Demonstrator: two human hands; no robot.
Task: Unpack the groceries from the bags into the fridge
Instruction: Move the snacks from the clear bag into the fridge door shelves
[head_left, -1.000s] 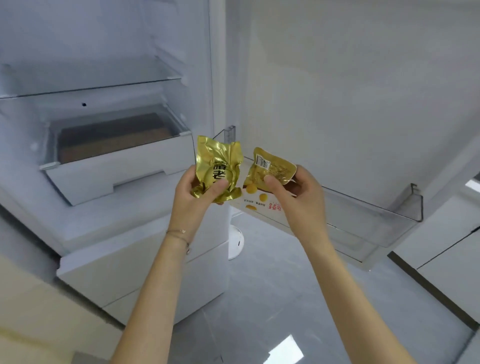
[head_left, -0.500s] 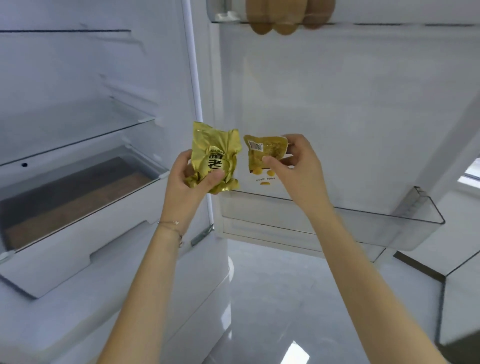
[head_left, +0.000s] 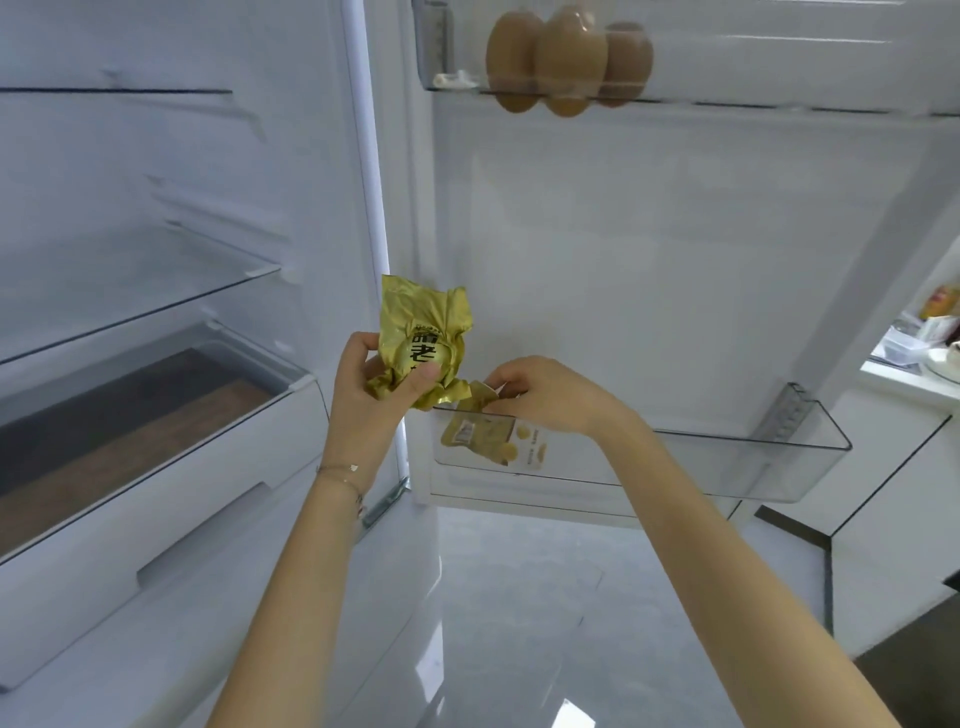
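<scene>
The white fridge (head_left: 156, 156) stands open, with glass shelves (head_left: 130, 306) and a pale pull-out drawer (head_left: 156, 467) on the left. Its white door (head_left: 649, 260) is swung out on the right. Low on that door hangs a long clear plastic door bin (head_left: 727, 462). Higher up, a door shelf carries three brown eggs (head_left: 569, 57).

Half a second ago both hands held their packets up side by side in front of the door. Now the right hand (head_left: 550, 397) has dropped to the left end of the bin. The smaller gold foil packet (head_left: 470, 434) it carries has gone down inside and shows through the clear wall. Its fingers are curled and appear to pinch the packet's top edge just above the rim, so I judge the item placed but not yet let go.

The left hand (head_left: 363, 395) has barely moved. It grips the larger crinkled gold foil packet (head_left: 421, 332) upright, thumb across the front, just beside the bin's left end and still outside the fridge.

That puts one grocery nearly stowed and one waiting, likely for the same bin or a shelf.

The larger packet is shiny, creased foil pulled tight over a rounded lump, with black characters printed on it. The smaller one is flatter, with a white label patch, and it leans inside the bin. A printed sticker with yellow dots shows just beside it.
</scene>
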